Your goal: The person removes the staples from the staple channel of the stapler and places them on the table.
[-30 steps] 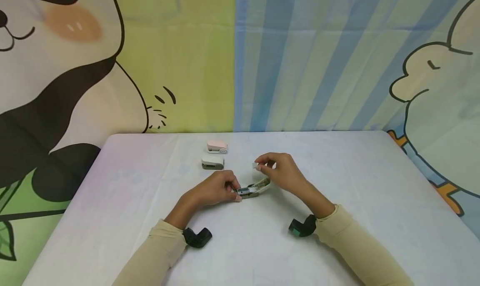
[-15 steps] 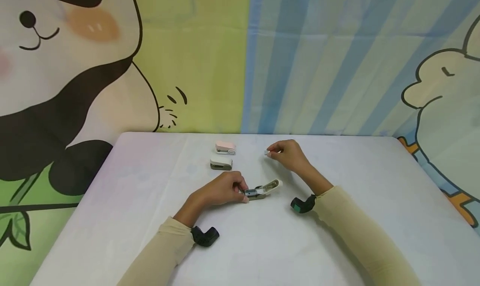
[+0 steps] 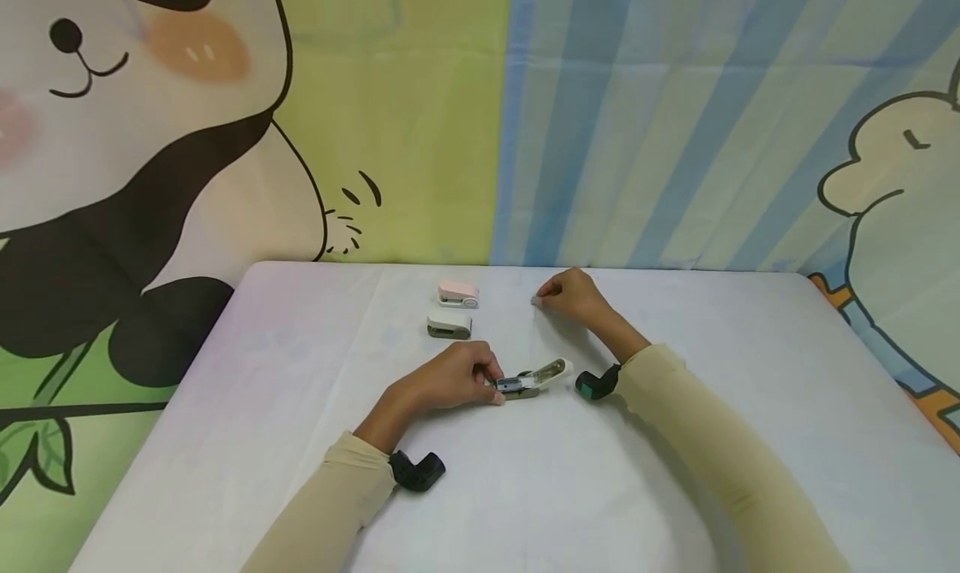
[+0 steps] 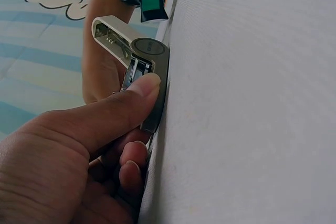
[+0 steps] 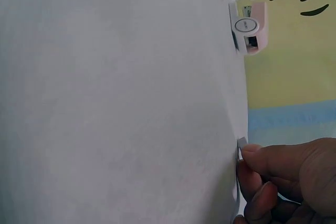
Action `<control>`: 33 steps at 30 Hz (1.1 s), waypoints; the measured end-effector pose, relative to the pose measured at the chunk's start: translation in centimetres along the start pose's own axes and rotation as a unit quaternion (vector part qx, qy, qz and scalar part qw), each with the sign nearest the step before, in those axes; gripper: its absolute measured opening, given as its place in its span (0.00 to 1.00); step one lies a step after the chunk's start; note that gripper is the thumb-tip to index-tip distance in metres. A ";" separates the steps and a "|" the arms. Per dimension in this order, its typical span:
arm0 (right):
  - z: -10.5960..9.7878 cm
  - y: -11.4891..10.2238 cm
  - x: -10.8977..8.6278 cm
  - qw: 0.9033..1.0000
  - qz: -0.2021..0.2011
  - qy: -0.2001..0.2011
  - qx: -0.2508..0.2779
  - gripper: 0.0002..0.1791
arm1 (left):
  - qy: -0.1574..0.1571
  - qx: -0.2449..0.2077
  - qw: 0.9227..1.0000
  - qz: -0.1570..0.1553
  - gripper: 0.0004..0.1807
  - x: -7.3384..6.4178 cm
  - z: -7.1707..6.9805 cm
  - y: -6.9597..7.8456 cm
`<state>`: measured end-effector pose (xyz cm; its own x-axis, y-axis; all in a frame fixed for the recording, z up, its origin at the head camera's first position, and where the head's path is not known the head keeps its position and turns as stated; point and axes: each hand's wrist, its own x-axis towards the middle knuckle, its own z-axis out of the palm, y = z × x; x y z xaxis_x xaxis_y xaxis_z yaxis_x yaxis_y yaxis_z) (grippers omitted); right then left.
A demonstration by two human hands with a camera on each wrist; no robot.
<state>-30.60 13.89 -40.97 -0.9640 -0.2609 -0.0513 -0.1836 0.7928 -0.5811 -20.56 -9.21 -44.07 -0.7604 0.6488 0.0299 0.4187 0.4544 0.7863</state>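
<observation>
Behind the white tabletop [image 3: 570, 490] there hangs a backdrop [image 3: 420, 98] with a yellow-green part, blue stripes and cartoon animals. Near the middle of the tabletop is an opened stapler [image 3: 531, 380]: its pale cover [image 3: 553, 369] is raised and leans to the right, so the metal channel [image 3: 512, 384] lies exposed. The left hand [image 3: 459, 379] is at the opposite end; its grip is pinching the stapler, with the thumb upon the side, as the left wrist view shows. The right hand [image 3: 573, 296] is farther forward, well apart from this stapler. Its grip is pinching a small grey piece [image 5: 242, 142] at the fingertips; I cannot tell if this piece touches the tabletop. To the left of the right hand stand two closed staplers, a white stapler [image 3: 449, 325] and, just behind it, a pink stapler [image 3: 458, 294].
</observation>
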 end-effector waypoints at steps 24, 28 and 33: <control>-1.3 0.0 -2.7 0.996 -0.088 -0.015 0.002 0.16 | -0.001 0.010 1.000 -0.003 0.10 0.0 -0.1 0.1; -1.6 0.2 -4.2 0.982 -0.170 -0.081 0.033 0.19 | 0.001 0.011 1.000 -0.005 0.10 0.0 -0.1 0.1; -1.7 0.3 -6.2 0.969 -0.208 -0.127 0.037 0.20 | 0.001 0.006 1.000 0.002 0.10 0.0 0.0 0.0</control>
<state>-25.04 16.65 -39.38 -0.7294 -0.6841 0.0064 -0.5223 0.5508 -0.6510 -20.54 -9.22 -44.08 -0.7594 0.6498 0.0338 0.4273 0.4589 0.7790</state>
